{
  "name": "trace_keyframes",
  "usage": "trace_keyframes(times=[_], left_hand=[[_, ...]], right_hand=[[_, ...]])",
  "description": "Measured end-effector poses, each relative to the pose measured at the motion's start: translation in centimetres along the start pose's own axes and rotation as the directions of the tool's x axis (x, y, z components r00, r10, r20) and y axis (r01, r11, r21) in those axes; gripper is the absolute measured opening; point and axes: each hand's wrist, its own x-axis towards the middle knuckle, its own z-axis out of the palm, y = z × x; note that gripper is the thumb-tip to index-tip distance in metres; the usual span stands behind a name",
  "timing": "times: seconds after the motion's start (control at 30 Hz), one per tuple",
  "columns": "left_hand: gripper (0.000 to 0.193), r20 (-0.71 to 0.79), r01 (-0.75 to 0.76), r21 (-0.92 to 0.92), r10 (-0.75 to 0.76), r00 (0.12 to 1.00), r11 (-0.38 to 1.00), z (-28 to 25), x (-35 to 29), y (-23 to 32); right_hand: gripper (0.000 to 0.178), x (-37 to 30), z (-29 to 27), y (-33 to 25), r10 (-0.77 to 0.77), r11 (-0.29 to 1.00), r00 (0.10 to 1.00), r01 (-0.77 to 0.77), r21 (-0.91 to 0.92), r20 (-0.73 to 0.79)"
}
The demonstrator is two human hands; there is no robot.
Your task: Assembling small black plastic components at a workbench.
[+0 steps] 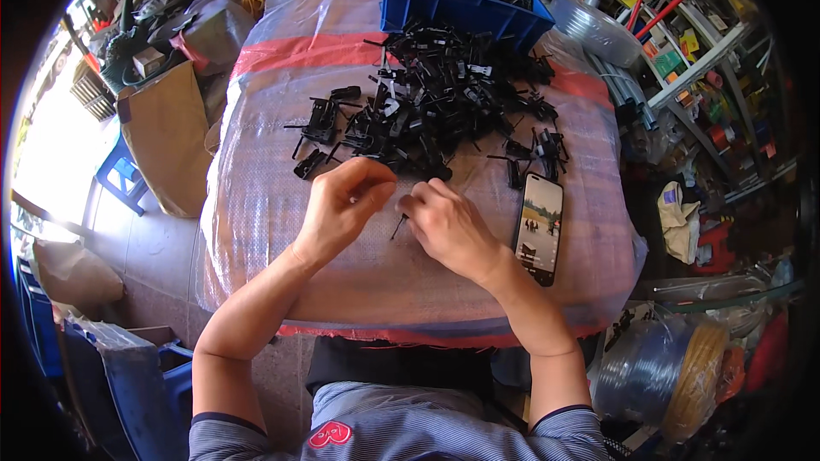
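Observation:
A heap of small black plastic parts (444, 102) with thin stems covers the far middle of the sack-covered work surface (256, 230). Just in front of it, my left hand (337, 209) has its fingers curled together. A tiny pale spot shows at its fingertips, too small to name. Close by on the right, my right hand (453, 230) pinches a small black part (398, 226), whose thin stem sticks out below the fingers. The rest of that part is hidden by the fingers. A gap separates the two hands.
A blue plastic crate (453, 13) with more black parts stands behind the heap. A phone (540, 230) with its screen lit lies right of my right hand. A coil of clear tubing (598, 30) sits at the far right, and wrapped spools (662, 371) at the near right.

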Motion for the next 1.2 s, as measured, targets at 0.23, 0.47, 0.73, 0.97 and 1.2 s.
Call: trace_keyframes(times=[0.23,0.47,0.73,0.97,1.2], left_hand=[[0.037,0.419,0.505,-0.621,-0.290,0.860,0.600,-1.1,-0.1,0.7],[0.015,0.187,0.322,-0.535,-0.262,0.947,0.781,-0.6,0.0,0.4],[0.017,0.115,0.295,-0.313,-0.272,0.955,0.903,0.2,-0.6,1.0],[0.020,-0.112,-0.126,-0.039,0.120,0.986,0.991,1.0,-1.1,1.0],[0.022,-0.103,-0.285,0.378,0.346,0.933,0.881,1.7,-1.6,1.6]], right_hand=[[0.017,1.6,-2.2,-1.5,0.254,0.704,0.925,0.022,0.709,-0.281],[0.018,0.6,-1.0,-0.5,0.306,0.458,0.922,0.077,0.886,-0.238],[0.017,0.3,-0.3,-1.1,0.350,0.666,0.875,0.018,0.745,-0.334],[0.016,1.0,0.9,-0.9,0.262,0.489,0.947,0.035,0.871,-0.185],[0.012,0.6,2.3,0.2,0.373,-0.060,0.919,-0.112,0.992,0.127]])
